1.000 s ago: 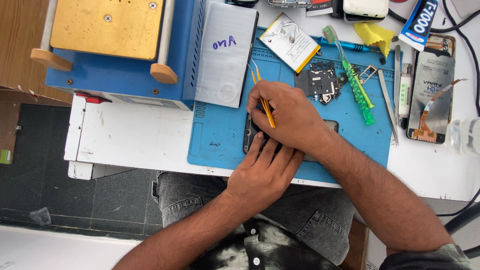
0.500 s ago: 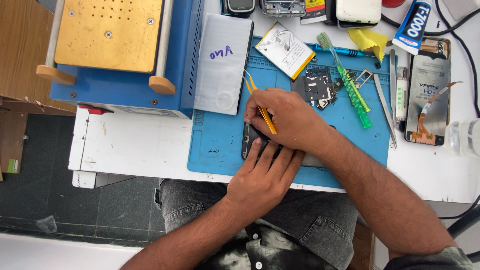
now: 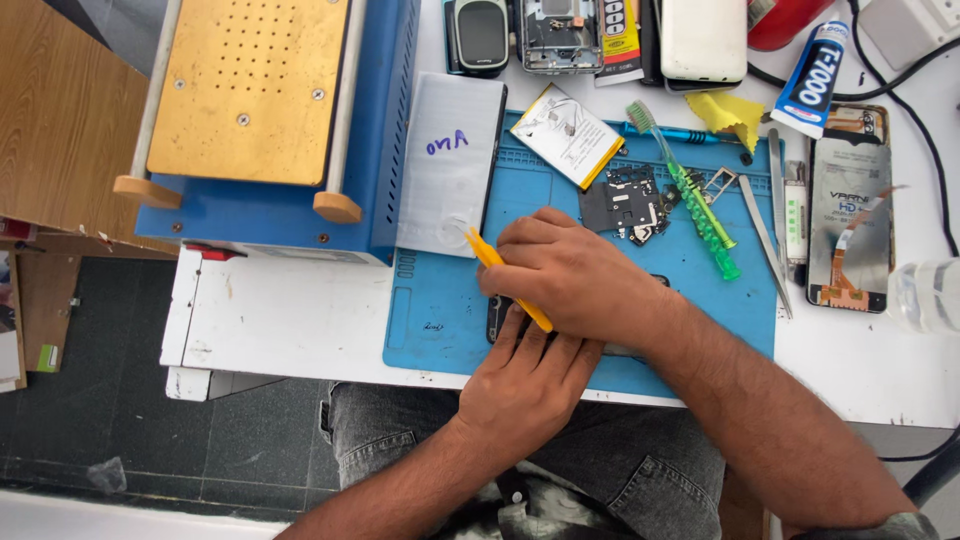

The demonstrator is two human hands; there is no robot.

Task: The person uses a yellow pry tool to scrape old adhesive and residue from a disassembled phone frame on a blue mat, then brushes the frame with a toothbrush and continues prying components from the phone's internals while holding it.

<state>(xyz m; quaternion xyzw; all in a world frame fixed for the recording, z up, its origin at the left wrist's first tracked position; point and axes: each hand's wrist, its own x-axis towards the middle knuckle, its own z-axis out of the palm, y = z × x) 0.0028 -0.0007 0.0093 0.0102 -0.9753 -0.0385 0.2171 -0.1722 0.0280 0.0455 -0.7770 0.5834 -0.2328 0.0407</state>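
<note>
Yellow plastic pry tool (image 3: 505, 285) sits pinched in the right hand (image 3: 575, 275), over a dark phone (image 3: 497, 317) near the blue mat's (image 3: 440, 310) front edge; the left hand's (image 3: 530, 385) fingers lie together, pressing the phone.

One head camera only; we look almost straight down, fairly near, onto the blue mat (image 3: 440, 320) at the white table's (image 3: 280, 320) front edge. Lap and floor at bottom; table's far edge probably cropped.

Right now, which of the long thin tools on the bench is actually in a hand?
The yellow plastic pry tool, gripped by the right hand. The green toothbrush and metal tweezers lie untouched on the blue mat.
</note>
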